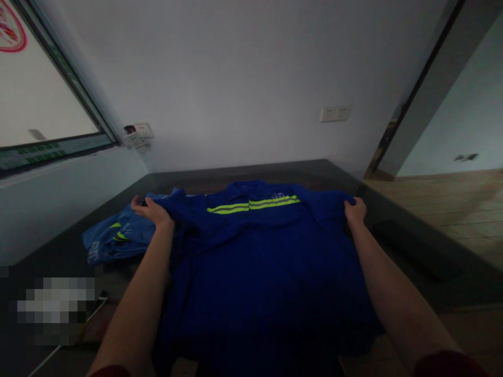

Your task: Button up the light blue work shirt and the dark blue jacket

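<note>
A dark blue work jacket (255,251) with yellow-green and grey reflective stripes across its chest is spread out before me, collar toward the wall. Its lower part hangs over the near edge of the dark table (283,170). My left hand (152,210) grips the jacket at its left sleeve side, some fingers stretched outward. At the opposite side, my right hand (355,210) pinches the other sleeve. Beside and partly behind my left forearm lies a folded stack of lighter blue clothes (118,235) with yellow-green stripes and white lettering.
A dark, long flat object (416,248) lies on the table at the right. Wall sockets (335,113) are on the white wall behind, with another socket and plug (137,135) at the left corner. A window (43,78) is at upper left. Wooden flooring (444,204) shows at right.
</note>
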A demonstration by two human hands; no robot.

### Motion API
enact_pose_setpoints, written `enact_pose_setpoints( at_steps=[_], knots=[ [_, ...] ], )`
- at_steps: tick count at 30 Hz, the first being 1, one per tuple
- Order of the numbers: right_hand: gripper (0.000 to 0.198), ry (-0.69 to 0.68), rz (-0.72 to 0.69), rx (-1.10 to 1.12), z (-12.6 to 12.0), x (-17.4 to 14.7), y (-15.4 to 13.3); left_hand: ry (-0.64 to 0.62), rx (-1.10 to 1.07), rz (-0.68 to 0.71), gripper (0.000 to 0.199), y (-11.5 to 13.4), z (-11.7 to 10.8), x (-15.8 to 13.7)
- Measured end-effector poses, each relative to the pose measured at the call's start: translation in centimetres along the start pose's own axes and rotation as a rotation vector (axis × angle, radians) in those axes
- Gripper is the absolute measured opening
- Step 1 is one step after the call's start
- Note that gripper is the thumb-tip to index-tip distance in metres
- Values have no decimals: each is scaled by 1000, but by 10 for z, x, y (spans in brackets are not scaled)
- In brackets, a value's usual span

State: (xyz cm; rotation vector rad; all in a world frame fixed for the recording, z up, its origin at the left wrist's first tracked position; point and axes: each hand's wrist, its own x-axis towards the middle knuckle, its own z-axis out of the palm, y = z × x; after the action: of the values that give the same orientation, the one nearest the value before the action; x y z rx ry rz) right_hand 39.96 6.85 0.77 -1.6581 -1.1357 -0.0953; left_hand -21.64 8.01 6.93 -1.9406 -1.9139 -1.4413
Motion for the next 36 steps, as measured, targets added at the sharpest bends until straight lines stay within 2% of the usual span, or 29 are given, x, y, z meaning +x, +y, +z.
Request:
enact_pose_setpoints(
  at_steps=[2,3,4,5,6,8,10,13,15,17,19,31,36],
  knots=[
    [32,37,63,-91,4,-4,-6,323,3,-135,47,12,2,-6],
    [41,61,85,-139,6,-4,-12,417,8,-130,48,20,4,-8],
    [47,74,75,-189,7,-3,-20,419,15,-60,48,30,7,-11],
    [49,78,41,-232,8,-2,-30,351,14,40,44,40,12,-13],
    [45,65,-17,-259,8,-2,-42,233,4,145,40,50,19,-17],
    [32,-29,-190,-239,10,-6,-67,-89,-32,316,35,68,40,-31],
    [28,-214,-388,-166,17,-23,-92,-402,-35,419,37,81,66,-51],
    [36,-590,-656,-119,35,-72,-117,-654,31,467,43,86,100,-84],
    [41,-821,-763,-177,48,-104,-121,-769,103,469,46,84,113,-99],
    [48,-923,-780,-246,56,-125,-120,-814,149,474,48,82,116,-105],
    [51,-947,-775,-291,59,-133,-115,-811,162,481,48,81,113,-105],
    [47,-916,-789,-316,42,-136,-116,-855,171,544,46,84,95,-112],
    [36,-888,-760,-265,42,-131,-115,-873,167,564,48,86,92,-112]
  ],
)
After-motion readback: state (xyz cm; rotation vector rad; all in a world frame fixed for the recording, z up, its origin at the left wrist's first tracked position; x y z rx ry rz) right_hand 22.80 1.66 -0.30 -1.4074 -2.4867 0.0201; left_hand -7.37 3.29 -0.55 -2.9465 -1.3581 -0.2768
